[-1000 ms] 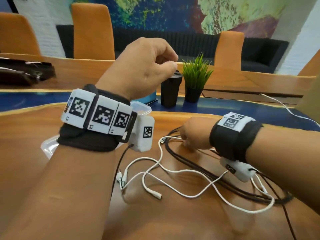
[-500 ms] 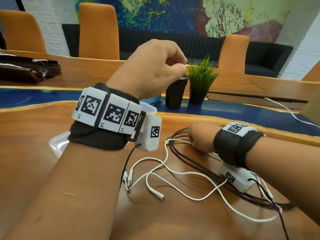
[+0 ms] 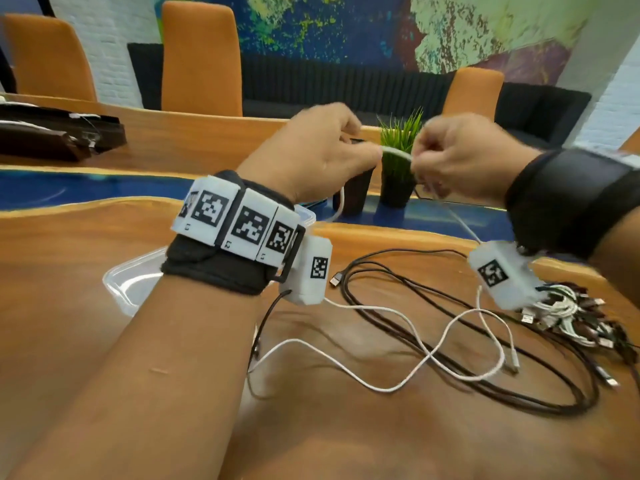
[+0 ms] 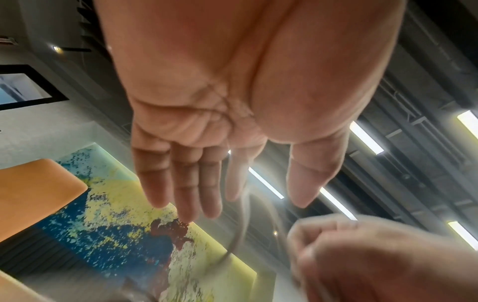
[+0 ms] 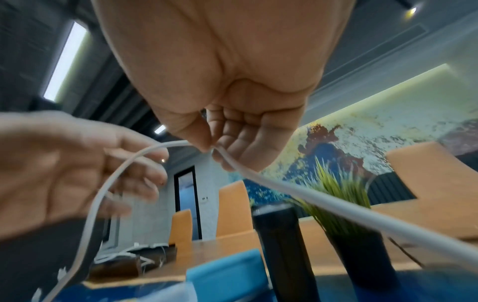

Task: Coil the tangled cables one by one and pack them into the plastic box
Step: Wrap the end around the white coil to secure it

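Head view, nearest first: the white cable [image 3: 388,344] lies in loose crossing loops on the wooden bench [image 3: 69,271], thin and round, with one plug end resting to the right near the black cables [image 3: 485,358], which sprawl in wide flat loops around it. A bundle of spare cables [image 3: 568,317] sits bunched at the bench's right edge. The plastic box [image 3: 128,282], clear and shallow, rests left of the cables, mostly hidden under the left forearm; its near corner shows.

Higher up, both hands are raised above the bench with a short span of the white cable strung between them. The left hand [image 3: 311,157] has its grip loosely spread, the cable running across its relaxed fingers [image 4: 181,190] and down. The right hand [image 3: 464,157] pinches the cable between thumb and forefinger [image 5: 199,132], the other fingers curled.

Beyond the hands stand a black tumbler [image 3: 353,192] and a potted plant [image 3: 398,161], close to the far rim. Bare wood lies open in the foreground.
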Demonstrator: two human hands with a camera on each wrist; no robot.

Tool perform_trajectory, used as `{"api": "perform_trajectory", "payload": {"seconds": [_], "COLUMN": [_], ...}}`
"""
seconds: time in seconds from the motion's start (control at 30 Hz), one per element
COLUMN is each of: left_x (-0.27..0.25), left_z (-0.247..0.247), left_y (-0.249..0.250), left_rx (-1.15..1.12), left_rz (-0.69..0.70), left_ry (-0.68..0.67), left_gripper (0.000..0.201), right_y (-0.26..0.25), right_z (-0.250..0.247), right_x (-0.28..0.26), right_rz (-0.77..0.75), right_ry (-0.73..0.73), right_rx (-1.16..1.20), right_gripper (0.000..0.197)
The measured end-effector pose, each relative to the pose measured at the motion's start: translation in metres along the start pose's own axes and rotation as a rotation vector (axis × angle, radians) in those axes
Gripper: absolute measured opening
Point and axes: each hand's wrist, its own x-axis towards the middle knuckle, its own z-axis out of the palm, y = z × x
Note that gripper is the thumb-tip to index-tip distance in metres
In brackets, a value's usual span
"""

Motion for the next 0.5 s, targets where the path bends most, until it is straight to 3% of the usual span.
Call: {"api": "perform_trajectory", "payload": {"seconds": [0.07,0.13,0.27,0.37,0.5], "left_x": [0.002,0.002,0.0,-0.001,-0.001], "left_z": [0.008,0.011,0.004,-0.003,-0.011], "left_y": [-0.004,-0.006,-0.006,-0.012,-0.026], "left_rx": [-0.034,-0.208,-0.445,-0.413,-0.372], "left_rz": [-0.045,-0.051,0.019,0.035,0.01], "left_ry": [-0.019,-0.002,-0.003,-0.013,0.076], "left_gripper": [0.029,0.017,0.019,0.019,0.02], "right_y": [-0.009,-0.017,-0.02,-0.018,-0.008], "right_z": [-0.022,-0.04,-0.063,-0.076,-0.091], "right_x": [0.002,0.003,0.003,0.007,0.01], "right_rz": [-0.027,-0.055,-0.139,-0.163,-0.052], "right_ry": [0.097,0.177,0.296,0.371,0.439], "right_rx": [0.065,0.101,0.044,0.07,0.296], "right_gripper": [0.008,0.007,0.012,0.02,0.027]}}
